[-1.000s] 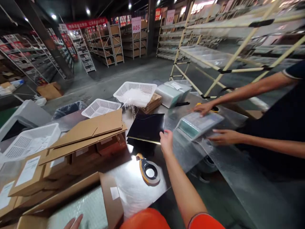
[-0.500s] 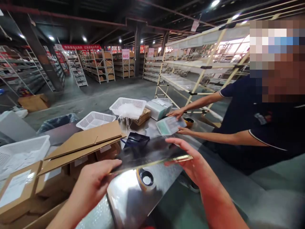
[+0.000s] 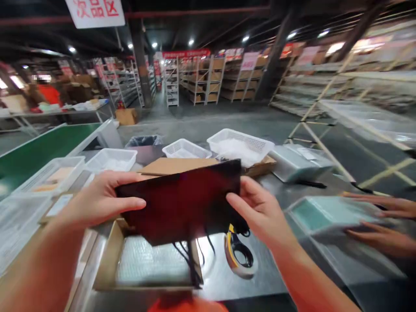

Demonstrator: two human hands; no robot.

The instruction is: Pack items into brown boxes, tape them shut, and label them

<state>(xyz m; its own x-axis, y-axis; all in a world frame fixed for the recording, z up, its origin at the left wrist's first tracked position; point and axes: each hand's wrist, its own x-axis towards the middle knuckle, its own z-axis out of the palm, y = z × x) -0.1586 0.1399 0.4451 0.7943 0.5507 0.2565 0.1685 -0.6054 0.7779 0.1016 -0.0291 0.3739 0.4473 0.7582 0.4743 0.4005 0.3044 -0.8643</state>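
A flat, dark, glossy bag (image 3: 182, 203) is stretched level between my two hands, above the table. Thin black cords (image 3: 191, 260) hang below it, which look like bag handles; blur hides the details. My left hand (image 3: 110, 197) grips its left end with the thumb across the near face. At the right end, my right hand (image 3: 251, 203) pinches it, thumb in front and fingers behind. Beneath it stands an open cardboard box (image 3: 108, 264) with bubble wrap (image 3: 149, 264) inside. A tape dispenser (image 3: 240, 255) lies on the metal table (image 3: 266, 277), right of the box.
At right, another person's hands (image 3: 386, 221) touch a clear-wrapped pale green package (image 3: 331, 212). White baskets (image 3: 186, 149) and wrapped packages (image 3: 297, 162) line the table's far side. More trays (image 3: 112, 160) stand at left beside a green conveyor (image 3: 48, 147). Shelving (image 3: 367, 125) rises at right.
My view has swung left, bringing the conveyor and the open box into sight. The bag has turned from nearly edge-on to show its broad face, still in both hands.
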